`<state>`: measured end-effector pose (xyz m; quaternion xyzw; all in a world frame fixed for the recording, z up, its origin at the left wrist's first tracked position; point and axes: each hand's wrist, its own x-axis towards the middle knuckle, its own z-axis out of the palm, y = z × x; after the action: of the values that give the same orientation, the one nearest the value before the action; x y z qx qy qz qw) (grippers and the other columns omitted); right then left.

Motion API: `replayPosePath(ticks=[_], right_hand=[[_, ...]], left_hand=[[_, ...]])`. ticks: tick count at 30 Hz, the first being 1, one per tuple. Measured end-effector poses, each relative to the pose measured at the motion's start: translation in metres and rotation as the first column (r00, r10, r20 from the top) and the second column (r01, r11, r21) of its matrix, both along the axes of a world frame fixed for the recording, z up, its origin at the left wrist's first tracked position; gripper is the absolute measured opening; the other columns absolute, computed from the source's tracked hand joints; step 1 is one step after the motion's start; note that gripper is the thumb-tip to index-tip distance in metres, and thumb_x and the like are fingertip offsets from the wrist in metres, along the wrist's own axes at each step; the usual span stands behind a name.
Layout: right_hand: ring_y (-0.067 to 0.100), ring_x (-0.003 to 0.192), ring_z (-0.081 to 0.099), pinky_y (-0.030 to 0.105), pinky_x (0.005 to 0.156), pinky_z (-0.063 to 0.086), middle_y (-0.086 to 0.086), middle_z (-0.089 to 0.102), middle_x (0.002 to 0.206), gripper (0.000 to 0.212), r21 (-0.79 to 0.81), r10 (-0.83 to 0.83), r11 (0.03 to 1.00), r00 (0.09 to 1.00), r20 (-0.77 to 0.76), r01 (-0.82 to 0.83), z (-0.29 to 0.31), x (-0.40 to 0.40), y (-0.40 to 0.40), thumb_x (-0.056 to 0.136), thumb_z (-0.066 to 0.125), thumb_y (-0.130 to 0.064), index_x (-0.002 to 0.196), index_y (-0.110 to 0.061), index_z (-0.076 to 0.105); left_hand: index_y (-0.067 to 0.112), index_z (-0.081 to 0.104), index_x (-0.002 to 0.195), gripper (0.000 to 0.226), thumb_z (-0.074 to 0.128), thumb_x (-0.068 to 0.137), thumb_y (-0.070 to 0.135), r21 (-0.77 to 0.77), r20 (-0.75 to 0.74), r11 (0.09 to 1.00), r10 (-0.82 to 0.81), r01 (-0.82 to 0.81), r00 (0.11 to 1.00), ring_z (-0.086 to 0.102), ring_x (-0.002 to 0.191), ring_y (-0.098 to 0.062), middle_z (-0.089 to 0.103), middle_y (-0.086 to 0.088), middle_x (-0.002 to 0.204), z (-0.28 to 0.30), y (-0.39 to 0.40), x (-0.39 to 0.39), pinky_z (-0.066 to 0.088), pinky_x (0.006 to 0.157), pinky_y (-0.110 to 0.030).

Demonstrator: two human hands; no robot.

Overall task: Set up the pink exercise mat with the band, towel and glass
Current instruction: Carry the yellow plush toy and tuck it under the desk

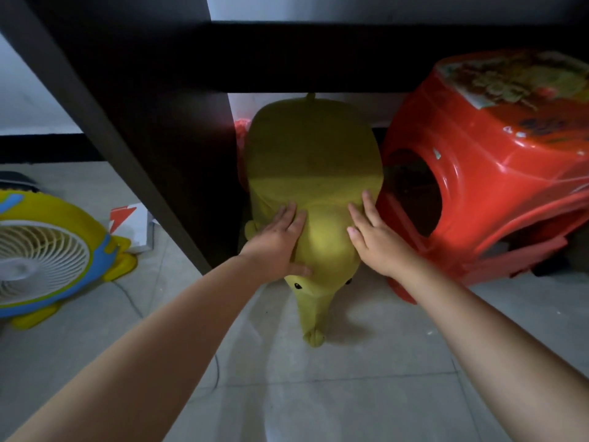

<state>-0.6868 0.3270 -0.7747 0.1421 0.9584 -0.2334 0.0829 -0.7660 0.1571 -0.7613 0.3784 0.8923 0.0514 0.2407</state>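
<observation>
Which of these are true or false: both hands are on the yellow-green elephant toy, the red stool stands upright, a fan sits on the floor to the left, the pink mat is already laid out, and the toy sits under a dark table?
1. Both hands lie on the elephant toy. True: the left hand and the right hand rest flat on its back, fingers straight.
2. The red stool stands upright. False: it lies tipped on its side, right of the toy.
3. A fan sits on the floor to the left. True: it is yellow and blue with a white grille.
4. The pink mat is laid out. False: no mat, band, towel or glass can be seen.
5. The toy sits partly under a dark table. True: its trunk sticks out toward the camera.
</observation>
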Motion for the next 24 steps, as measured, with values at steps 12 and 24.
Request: replayPosePath(ticks=[12, 24], right_hand=[[0.025, 0.145, 0.02, 0.034, 0.113, 0.027, 0.003, -0.02, 0.158, 0.053, 0.075, 0.002, 0.997, 0.994, 0.111, -0.01, 0.016, -0.003, 0.002, 0.101, 0.023, -0.034, 0.15, -0.018, 0.009], [0.023, 0.144, 0.022, 0.032, 0.112, 0.027, 0.008, 0.025, 0.155, 0.049, 0.089, -0.049, 0.995, 0.999, 0.011, 0.048, 0.088, 0.038, -0.021, 0.095, 0.043, -0.027, 0.141, -0.011, 0.037]], left_hand=[[0.012, -0.005, 0.152, 0.106, 0.065, 0.081, 0.048, -0.078, -0.064, 0.997, -0.011, 0.006, 0.998, -0.007, 0.149, -0.023, -0.014, -0.009, 0.16, 0.007, 0.007, 0.003, 0.009, 0.12, -0.038], [0.026, 0.023, 0.148, 0.058, 0.048, 0.096, 0.029, -0.156, -0.257, 0.986, 0.016, -0.058, 0.966, 0.025, 0.142, -0.027, 0.028, -0.007, 0.153, 0.098, 0.0, 0.023, 0.031, 0.11, -0.04]])
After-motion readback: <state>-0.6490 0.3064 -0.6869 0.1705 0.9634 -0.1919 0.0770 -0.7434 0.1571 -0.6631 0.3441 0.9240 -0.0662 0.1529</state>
